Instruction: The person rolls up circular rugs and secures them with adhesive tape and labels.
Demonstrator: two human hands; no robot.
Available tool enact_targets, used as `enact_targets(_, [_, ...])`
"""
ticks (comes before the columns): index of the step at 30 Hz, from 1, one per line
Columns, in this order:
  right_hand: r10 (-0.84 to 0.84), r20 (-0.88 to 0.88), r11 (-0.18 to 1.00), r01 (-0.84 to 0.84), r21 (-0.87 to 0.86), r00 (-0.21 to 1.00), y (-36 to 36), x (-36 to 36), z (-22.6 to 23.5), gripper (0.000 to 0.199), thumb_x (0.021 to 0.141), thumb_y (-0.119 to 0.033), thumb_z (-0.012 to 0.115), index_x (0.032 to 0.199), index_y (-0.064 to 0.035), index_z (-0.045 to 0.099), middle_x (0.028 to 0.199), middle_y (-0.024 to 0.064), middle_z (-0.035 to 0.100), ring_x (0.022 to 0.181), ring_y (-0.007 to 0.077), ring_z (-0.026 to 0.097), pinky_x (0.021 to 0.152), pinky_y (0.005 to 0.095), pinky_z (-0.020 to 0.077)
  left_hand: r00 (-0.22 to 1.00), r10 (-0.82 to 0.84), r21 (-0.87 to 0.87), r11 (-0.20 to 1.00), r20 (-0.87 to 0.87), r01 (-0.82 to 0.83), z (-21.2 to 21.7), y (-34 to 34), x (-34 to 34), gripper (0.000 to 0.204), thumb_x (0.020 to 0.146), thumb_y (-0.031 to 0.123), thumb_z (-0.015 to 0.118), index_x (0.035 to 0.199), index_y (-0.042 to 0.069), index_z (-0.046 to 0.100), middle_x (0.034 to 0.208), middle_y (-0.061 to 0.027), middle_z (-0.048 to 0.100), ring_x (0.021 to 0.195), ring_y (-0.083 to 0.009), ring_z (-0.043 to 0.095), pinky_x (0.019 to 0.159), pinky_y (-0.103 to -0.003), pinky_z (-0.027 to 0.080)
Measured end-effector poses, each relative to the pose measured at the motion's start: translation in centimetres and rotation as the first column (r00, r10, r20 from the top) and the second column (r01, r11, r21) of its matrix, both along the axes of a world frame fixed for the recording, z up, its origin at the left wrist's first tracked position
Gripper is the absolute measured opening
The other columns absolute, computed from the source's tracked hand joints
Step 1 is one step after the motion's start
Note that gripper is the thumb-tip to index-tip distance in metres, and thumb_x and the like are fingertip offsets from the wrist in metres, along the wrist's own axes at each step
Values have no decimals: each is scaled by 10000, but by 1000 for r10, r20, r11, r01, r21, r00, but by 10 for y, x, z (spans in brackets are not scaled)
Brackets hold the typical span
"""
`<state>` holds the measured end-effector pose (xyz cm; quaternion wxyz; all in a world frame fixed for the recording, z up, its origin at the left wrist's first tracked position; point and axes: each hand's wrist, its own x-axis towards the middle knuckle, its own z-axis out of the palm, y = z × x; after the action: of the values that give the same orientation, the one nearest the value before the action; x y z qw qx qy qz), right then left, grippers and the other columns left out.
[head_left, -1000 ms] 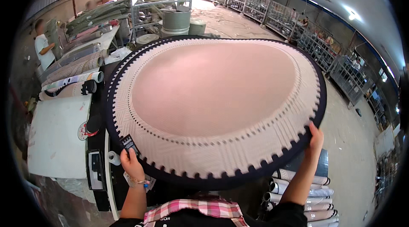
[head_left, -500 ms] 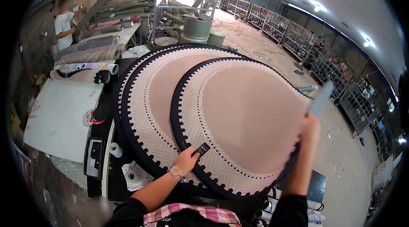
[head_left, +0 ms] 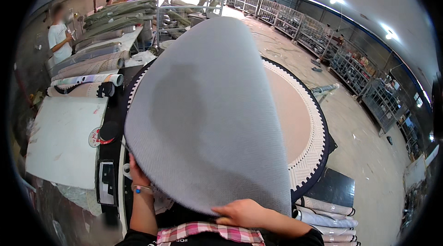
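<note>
A large round rug (head_left: 203, 107) is lifted and turned over, its ribbed grey backing facing up. Beneath it lies another round rug (head_left: 295, 116) with a beige middle, a cream patterned band and a dark scalloped border. At the left edge of the turned rug is my left hand (head_left: 138, 174), closed on the rim, its fingers partly hidden by the rug. My right hand (head_left: 242, 212) pinches the front edge, index finger on the backing and thumb below. No black label shows now.
Left of the rugs stand a white board (head_left: 67, 139), a roll of tape (head_left: 108, 131) and a black-and-white box (head_left: 107, 182). Rolled rugs (head_left: 327, 220) are stacked at lower right. Wire cages (head_left: 318, 38) line the far right. A person (head_left: 59, 40) stands at the far left.
The top rug has been flipped over leftward, hiding its beige face. My right hand has come from the right edge to the front; my left hand has moved left, from the small black label to the rim.
</note>
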<state>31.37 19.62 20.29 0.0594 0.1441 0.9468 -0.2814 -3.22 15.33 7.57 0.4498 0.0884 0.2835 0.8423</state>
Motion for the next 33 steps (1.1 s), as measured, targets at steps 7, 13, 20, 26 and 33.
enact_targets(7, [-886, -404, 193, 973, 127, 229, -6, 138, -2, 269, 812, -231, 632, 961, -8, 610, 899, 174, 634, 817, 330, 616, 698, 416, 466, 980, 190, -42, 981, -57, -192, -30, -48, -83, 389, 910, 347, 487, 1135, 35, 543, 1136, -90, 578, 1051, -254, 529, 924, -371, 402])
enact_targets(13, [-950, -36, 246, 671, -699, 310, -79, 210, -110, 685, 878, -610, 331, 1244, -53, 485, 1113, 170, 605, 1059, 290, 553, 812, 465, 450, 878, -65, -504, 838, -474, -209, -18, -13, -82, 72, 828, 88, 636, 827, 21, 610, 755, -4, 601, 684, -92, 531, 640, -238, 427])
enact_targets(20, [-831, -116, -15, 230, -973, -545, 49, 178, 20, 314, 914, -185, 440, 1143, 8, 535, 1075, 135, 611, 959, 272, 594, 869, 420, 461, 709, 52, -372, 823, -704, -429, -33, 18, -41, 145, 815, 114, 676, 853, -20, 637, 774, -8, 611, 686, -91, 513, 649, -239, 416])
enact_targets(26, [-369, -564, 641, 642, 421, 739, 34, 68, 126, 262, 784, -149, 637, 988, -9, 551, 941, 179, 609, 787, 304, 609, 640, 383, 487, 722, 88, -412, 772, -686, -484, -22, 39, -18, 192, 843, 136, 651, 897, -45, 616, 786, -12, 600, 691, -95, 502, 638, -249, 407])
enact_targets(33, [-776, -595, 254, 759, -599, -210, 28, 183, -41, 371, 900, -102, 528, 1229, 34, 422, 1161, 110, 551, 1000, 239, 537, 891, 348, 416, 675, 131, -300, 823, -726, -483, -24, 40, -21, 166, 871, 146, 614, 790, 3, 591, 718, 40, 549, 637, -63, 453, 618, -224, 385])
